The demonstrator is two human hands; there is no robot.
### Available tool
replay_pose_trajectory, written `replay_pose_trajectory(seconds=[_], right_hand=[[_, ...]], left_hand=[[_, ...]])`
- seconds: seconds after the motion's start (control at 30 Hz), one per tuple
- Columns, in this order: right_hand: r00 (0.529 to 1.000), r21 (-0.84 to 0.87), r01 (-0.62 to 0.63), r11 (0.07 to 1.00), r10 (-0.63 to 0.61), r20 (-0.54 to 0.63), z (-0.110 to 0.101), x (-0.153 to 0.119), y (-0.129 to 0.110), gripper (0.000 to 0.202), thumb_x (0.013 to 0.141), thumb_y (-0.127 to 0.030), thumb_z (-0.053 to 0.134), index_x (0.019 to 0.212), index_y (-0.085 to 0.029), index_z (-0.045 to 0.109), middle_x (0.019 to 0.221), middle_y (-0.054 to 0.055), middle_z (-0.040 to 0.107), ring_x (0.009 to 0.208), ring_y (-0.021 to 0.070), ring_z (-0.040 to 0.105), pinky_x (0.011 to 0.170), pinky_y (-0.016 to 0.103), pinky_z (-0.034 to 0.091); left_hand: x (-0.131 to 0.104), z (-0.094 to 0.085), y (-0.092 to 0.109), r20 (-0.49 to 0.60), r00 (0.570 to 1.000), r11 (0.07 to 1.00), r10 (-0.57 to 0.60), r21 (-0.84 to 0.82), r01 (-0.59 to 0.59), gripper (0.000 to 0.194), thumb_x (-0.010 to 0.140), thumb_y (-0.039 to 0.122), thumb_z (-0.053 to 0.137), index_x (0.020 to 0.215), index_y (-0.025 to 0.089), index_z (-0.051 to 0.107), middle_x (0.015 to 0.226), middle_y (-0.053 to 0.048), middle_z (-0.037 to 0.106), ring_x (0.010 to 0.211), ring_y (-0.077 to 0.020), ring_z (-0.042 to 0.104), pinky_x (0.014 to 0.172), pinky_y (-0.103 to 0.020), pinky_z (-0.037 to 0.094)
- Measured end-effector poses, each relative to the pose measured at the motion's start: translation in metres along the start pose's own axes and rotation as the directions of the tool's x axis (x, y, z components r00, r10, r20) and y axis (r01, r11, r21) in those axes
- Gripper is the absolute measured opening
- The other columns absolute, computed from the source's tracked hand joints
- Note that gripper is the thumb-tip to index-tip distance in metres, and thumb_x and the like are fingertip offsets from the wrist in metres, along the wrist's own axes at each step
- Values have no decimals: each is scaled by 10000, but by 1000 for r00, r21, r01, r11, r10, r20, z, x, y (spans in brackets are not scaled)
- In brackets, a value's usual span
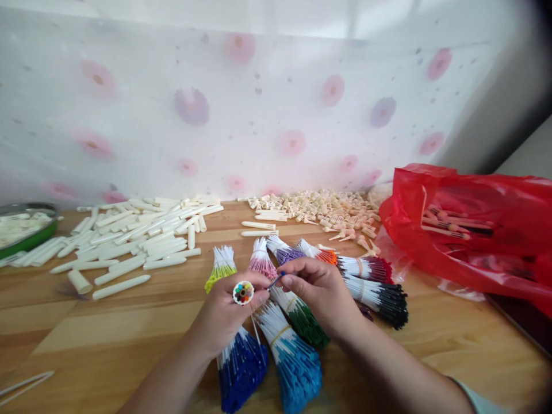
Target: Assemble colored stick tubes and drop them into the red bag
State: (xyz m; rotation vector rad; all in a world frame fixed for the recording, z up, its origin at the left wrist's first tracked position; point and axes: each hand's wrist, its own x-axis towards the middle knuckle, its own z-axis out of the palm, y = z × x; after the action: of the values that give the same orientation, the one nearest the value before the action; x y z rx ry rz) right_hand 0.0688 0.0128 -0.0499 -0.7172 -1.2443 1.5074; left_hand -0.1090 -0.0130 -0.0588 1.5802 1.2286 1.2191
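My left hand point(222, 316) is closed round a white pen barrel point(235, 294), whose end faces me and shows a ring of several coloured tips. Between the thumb and fingertips of my right hand point(323, 296) is a thin pen refill point(276, 280) with a dark blue end. Its other end reaches my left fingertips. Below my hands lie refill bundles with dark blue point(241, 371), light blue point(297, 362) and green point(308, 322) ends. Beyond them are yellow point(221, 267), pink point(261, 259) and purple point(283, 250) ones. A black-ended bundle point(379, 296) lies right of my right hand.
Many white pen barrels point(142, 236) are heaped at the left, near a green-rimmed tray point(32, 241). Small cream plastic parts point(319, 210) are piled at the back. A red plastic bag point(466, 241) with pen parts lies at the right. A flowered sheet point(259, 115) covers the wall.
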Motion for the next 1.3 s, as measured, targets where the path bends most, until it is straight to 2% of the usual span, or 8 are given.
replay_pose_trajectory(seconds=[0.3, 0.4, 0.53, 0.63, 0.73, 0.93, 1.1, 1.3], right_hand=[[969, -263, 236, 936, -207, 132, -5, -2, -4, 92, 777, -236, 664, 859, -206, 694, 794, 19, 706, 739, 145, 648, 686, 274, 519], [938, -378, 344, 859, -302, 168, -8, -6, -16, 35, 824, -218, 610, 822, -191, 632, 782, 26, 650, 731, 144, 614, 661, 269, 502], [842, -436, 486, 758, -539, 1, -9, -30, -45, 107, 862, -143, 547, 887, -235, 595, 861, 29, 639, 815, 153, 614, 712, 276, 508], [759, -513, 588, 626, -645, 83, -7, -53, -64, 223, 835, -99, 549, 984, -258, 597, 906, 43, 656, 832, 173, 628, 728, 297, 530], [730, -559, 648, 518, -632, 261, -1, -68, -72, 317, 798, -120, 615, 1064, -291, 588, 903, 31, 683, 873, 200, 638, 784, 337, 544], [694, -604, 689, 401, -602, 394, 12, -65, -72, 433, 760, -90, 664, 1126, -299, 564, 891, 29, 719, 848, 192, 668, 770, 325, 570], [664, -634, 696, 337, -637, 391, 19, -61, -72, 336, 763, -97, 666, 1037, -277, 592, 833, 31, 727, 778, 178, 690, 763, 306, 584], [559, -606, 766, 216, -689, 461, 20, -54, -68, 213, 768, -70, 645, 953, -168, 607, 838, 71, 729, 787, 168, 696, 760, 288, 594]], left_hand=[[-3, -1, 2, 82, 997, 1000, 12, -26, -9, 146, 759, 311, 663, 830, 190, 704, 791, -41, 711, 683, -169, 627, 633, -270, 487], [-2, 1, 5, 33, 994, 994, 107, 0, -107, 115, 765, 287, 662, 818, 197, 712, 821, -48, 711, 764, -189, 639, 717, -296, 488], [2, 1, 8, -137, 968, 976, 212, 86, -201, 61, 748, 254, 682, 762, 205, 716, 716, -22, 669, 679, -166, 605, 651, -272, 458], [3, 0, 7, -129, 960, 964, 247, 129, -231, 58, 744, 257, 693, 743, 202, 709, 689, -11, 632, 648, -154, 572, 619, -259, 434], [2, -1, 2, -81, 953, 949, 293, 146, -280, 47, 755, 235, 691, 795, 213, 700, 745, -9, 619, 695, -151, 561, 655, -257, 430], [1, -1, -4, -5, 937, 930, 351, 119, -348, 112, 780, 148, 659, 849, 231, 687, 802, -7, 604, 759, -154, 550, 702, -267, 433], [2, 0, -1, 8, 921, 913, 390, 127, -388, 121, 787, 130, 649, 852, 226, 686, 795, -5, 604, 761, -152, 547, 701, -271, 436], [2, 0, -1, 18, 910, 901, 414, 136, -412, 99, 795, 143, 648, 850, 219, 679, 801, -3, 594, 762, -145, 548, 688, -264, 438]])
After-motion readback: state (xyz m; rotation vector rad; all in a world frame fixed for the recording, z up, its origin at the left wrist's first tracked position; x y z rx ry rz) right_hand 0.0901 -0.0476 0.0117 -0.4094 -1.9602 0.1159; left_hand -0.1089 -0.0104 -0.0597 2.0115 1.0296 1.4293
